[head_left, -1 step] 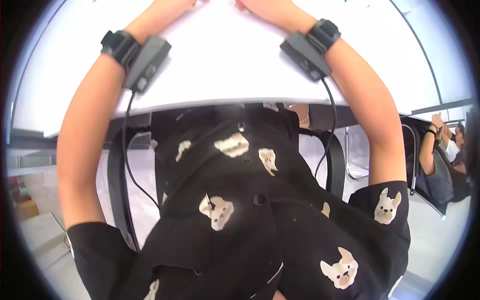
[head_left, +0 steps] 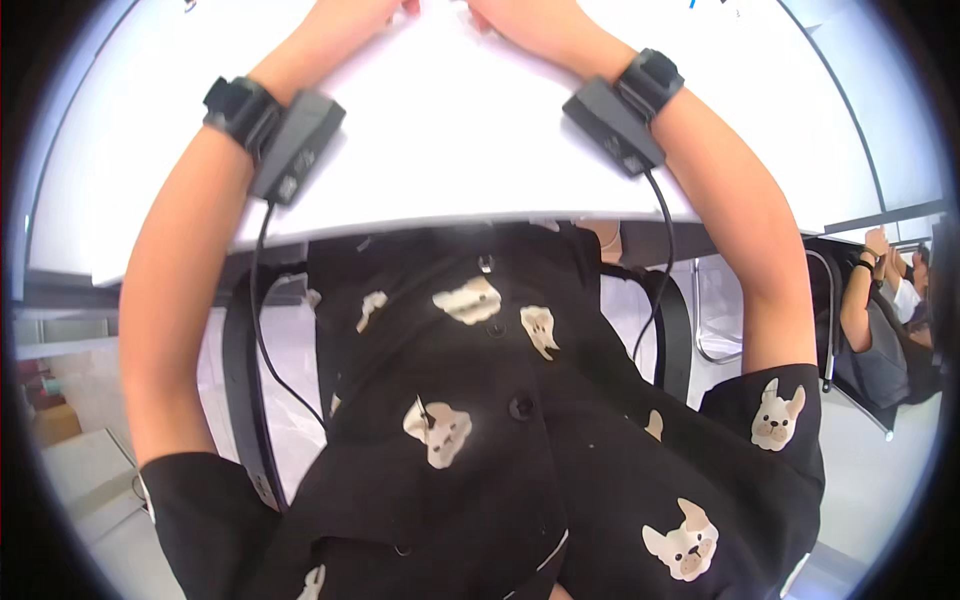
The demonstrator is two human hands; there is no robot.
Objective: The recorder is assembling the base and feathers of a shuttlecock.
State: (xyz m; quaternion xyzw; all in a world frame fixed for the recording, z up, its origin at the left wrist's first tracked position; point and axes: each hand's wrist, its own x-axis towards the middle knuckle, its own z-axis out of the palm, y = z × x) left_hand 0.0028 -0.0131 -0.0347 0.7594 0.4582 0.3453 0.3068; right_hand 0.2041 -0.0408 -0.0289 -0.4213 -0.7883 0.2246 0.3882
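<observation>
At the top edge of the view my left hand (head_left: pixel 362 12) is over the white table (head_left: pixel 450 140), cut off by the frame. Only a bit of its fingertips shows, so whether it holds anything is hidden. Facing it across a short gap is my right hand (head_left: pixel 522 22), also cropped at the top, with a few curled fingertips partly visible near the tabletop. Each wrist wears a black strap with a dark grey box: the left box (head_left: pixel 298 147) and the right box (head_left: pixel 614 125) trail black cables down past the table edge.
Small dark marks or bits (head_left: pixel 190 5) lie at the table's far left, and a blue item (head_left: pixel 693 3) at the far right. Black chair armrests (head_left: pixel 245 390) flank me. Off to the right, another person (head_left: pixel 880 310) sits beside a metal-framed chair (head_left: pixel 825 300).
The whole view has shifted slightly, so my arms and the table edge sit a little lower in the picture. Slightly more of both hands shows at the top.
</observation>
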